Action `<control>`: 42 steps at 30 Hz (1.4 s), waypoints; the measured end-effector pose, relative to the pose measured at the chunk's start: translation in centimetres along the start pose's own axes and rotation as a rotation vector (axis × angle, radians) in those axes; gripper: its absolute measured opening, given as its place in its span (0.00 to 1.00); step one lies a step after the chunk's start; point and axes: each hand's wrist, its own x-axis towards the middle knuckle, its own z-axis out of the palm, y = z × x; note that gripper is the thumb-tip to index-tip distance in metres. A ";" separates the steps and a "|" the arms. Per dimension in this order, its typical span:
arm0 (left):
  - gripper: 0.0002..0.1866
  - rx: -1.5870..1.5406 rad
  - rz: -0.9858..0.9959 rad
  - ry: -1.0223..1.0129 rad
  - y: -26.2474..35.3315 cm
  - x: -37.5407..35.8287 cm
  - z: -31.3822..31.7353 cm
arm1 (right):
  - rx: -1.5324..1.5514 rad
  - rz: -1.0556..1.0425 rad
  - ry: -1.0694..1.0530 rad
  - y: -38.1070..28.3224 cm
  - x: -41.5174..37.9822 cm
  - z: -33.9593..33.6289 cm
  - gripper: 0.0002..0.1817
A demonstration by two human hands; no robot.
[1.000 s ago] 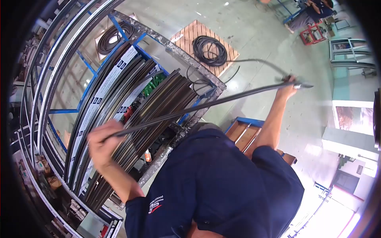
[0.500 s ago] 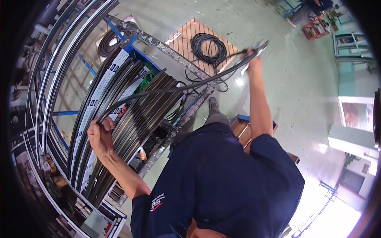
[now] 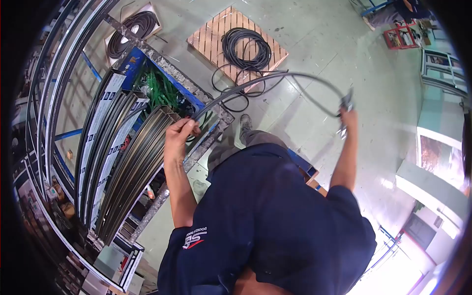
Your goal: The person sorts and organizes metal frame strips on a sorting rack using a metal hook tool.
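My left hand (image 3: 181, 133) is closed over the blue-framed rack, pinching the end of a long black rubber strip (image 3: 275, 75). From there the strip arcs away to my right hand (image 3: 348, 119), held out over the floor. That hand is closed around a silver metal hand tool (image 3: 347, 101), blurred and shaped like shears, and the strip meets it there. A thinner length loops back from the right hand toward a black coil (image 3: 246, 49) on a wooden slatted pallet (image 3: 209, 37). Loose loops of the coil hang off the pallet's near edge.
Long dark and bronze profiles (image 3: 140, 162) fill the rack (image 3: 172, 81) at left, beside green strapping (image 3: 160, 88). Another coil (image 3: 130, 34) lies behind it. Tall curved metal bars (image 3: 46, 98) stand far left. A red crate (image 3: 399, 37) sits far right, near a person (image 3: 400, 12).
My left hand has moved right, from over the profiles to the rack's near edge. My right hand has swung lower and outward. The strip now bows in a higher arc.
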 end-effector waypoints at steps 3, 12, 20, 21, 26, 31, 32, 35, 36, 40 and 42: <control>0.13 0.089 -0.060 -0.026 -1.3 1.7 2.5 | 0.363 0.223 -0.220 1.9 -4.9 7.9 0.15; 0.17 0.599 0.187 -0.143 -6.2 9.9 5.5 | 0.702 0.310 -0.540 -4.1 -8.5 12.4 0.14; 0.10 1.066 0.674 0.034 -13.0 14.4 4.8 | 0.651 0.252 -0.574 -8.0 -5.1 17.6 0.14; 0.10 1.133 0.701 0.034 -13.2 14.3 5.1 | 0.649 0.224 -0.575 -8.5 -4.6 17.3 0.14; 0.09 1.266 0.694 0.370 -14.6 14.9 7.9 | 0.617 0.134 -0.591 -9.2 -0.3 14.9 0.15; 0.09 1.288 0.684 0.397 -14.0 14.9 8.7 | 0.556 0.040 -0.568 -9.3 3.8 10.0 0.14; 0.09 1.302 0.669 0.398 -13.9 14.6 8.9 | 0.582 0.048 -0.568 -8.9 4.0 9.2 0.14; 0.09 1.330 0.656 0.395 -13.3 15.0 9.3 | 0.690 0.034 -0.531 -10.2 5.7 6.8 0.14; 0.09 1.341 0.648 0.393 -13.2 15.0 9.4 | 0.698 0.007 -0.544 -10.4 6.4 6.5 0.15; 0.10 1.395 0.628 0.379 -12.6 14.1 9.9 | 0.656 -0.076 -0.514 -10.6 7.0 5.4 0.16; 0.08 1.362 0.707 0.382 -12.1 13.9 10.4 | 0.580 -0.116 -0.491 -10.3 7.0 5.3 0.17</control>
